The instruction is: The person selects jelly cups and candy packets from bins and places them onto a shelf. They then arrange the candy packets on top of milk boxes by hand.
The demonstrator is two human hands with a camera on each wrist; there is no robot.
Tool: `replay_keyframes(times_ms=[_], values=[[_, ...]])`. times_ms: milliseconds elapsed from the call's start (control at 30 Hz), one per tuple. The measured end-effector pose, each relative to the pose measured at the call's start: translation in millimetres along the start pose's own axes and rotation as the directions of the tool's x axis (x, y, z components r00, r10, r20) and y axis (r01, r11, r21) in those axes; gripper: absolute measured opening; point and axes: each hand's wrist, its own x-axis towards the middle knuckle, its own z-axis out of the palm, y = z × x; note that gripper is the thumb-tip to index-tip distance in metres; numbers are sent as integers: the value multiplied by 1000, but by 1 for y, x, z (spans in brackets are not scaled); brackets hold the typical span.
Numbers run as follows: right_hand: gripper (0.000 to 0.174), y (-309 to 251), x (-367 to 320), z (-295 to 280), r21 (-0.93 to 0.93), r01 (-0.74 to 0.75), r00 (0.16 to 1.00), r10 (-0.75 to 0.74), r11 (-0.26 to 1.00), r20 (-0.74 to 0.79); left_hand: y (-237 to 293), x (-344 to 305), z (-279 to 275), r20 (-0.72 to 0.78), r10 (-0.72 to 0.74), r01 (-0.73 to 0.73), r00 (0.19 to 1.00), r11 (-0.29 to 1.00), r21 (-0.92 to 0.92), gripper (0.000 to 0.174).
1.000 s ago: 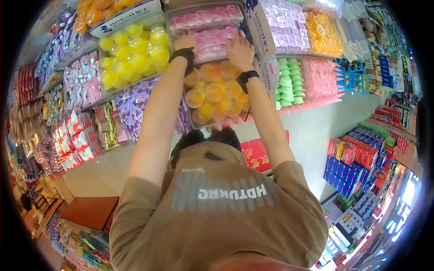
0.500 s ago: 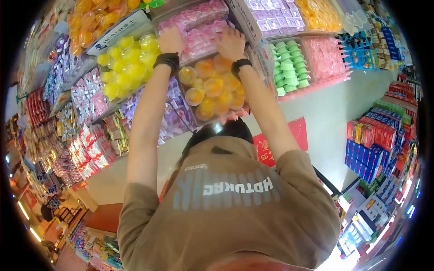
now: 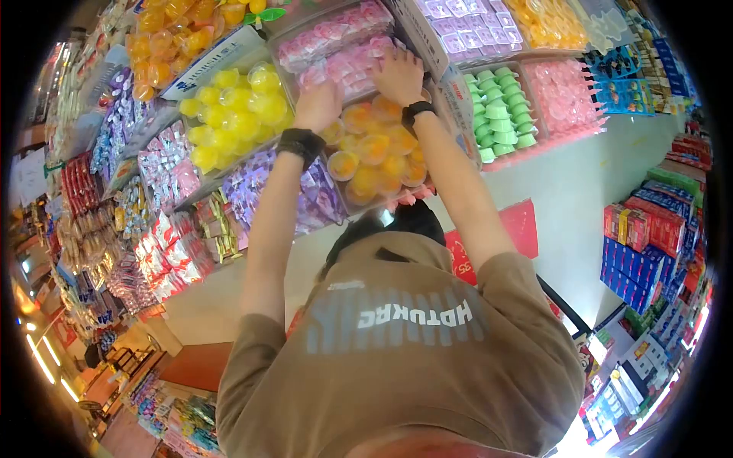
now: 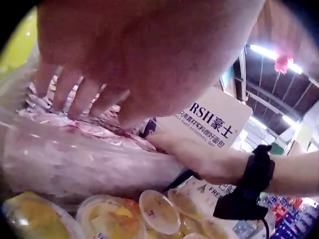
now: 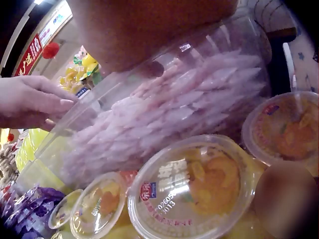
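Small pink wrapped packets (image 3: 351,70) lie in rows in a clear plastic bin (image 4: 75,172). My left hand (image 3: 319,105) is at the bin's near left corner; in the left wrist view its fingers (image 4: 82,102) stretch spread out over the packets. My right hand (image 3: 398,75) rests with fingers spread over the right side of the same packets, close to the white printed carton. In the right wrist view the palm of that hand covers the top of the picture and hides its fingertips. Neither hand shows a packet gripped.
Just nearer than the bin sit fruit jelly cups (image 3: 374,149). Yellow cups (image 3: 240,111) stand left, purple packets (image 3: 282,191) near left. The white carton (image 3: 424,34) borders the right side, with green cups (image 3: 500,111) beyond. A red sign (image 3: 496,240) hangs below the stand.
My left hand has shifted from the bin's left side toward its near left corner. My right hand stays over the packets on the right. The head view has turned slightly.
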Motion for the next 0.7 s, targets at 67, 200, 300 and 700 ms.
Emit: replay_keyframes(times_ms=[67, 200, 300, 700], values=[[41, 2, -2, 8, -81, -3, 1000, 3, 997, -1, 7, -6, -3, 83, -146, 145, 986, 989, 21, 31], [38, 7, -2, 9, 23, 78, 990, -75, 997, -118, 11, -7, -7, 119, -26, 6, 993, 985, 170, 44], [38, 10, -18, -13, 219, 148, 972, -101, 964, -213, 17, -11, 3, 32, 110, -113, 993, 989, 99, 50], [19, 23, -243, -193, 575, -199, 971, 239, 793, 7, 19, -11, 25, 89, 239, -253, 967, 948, 193, 58]])
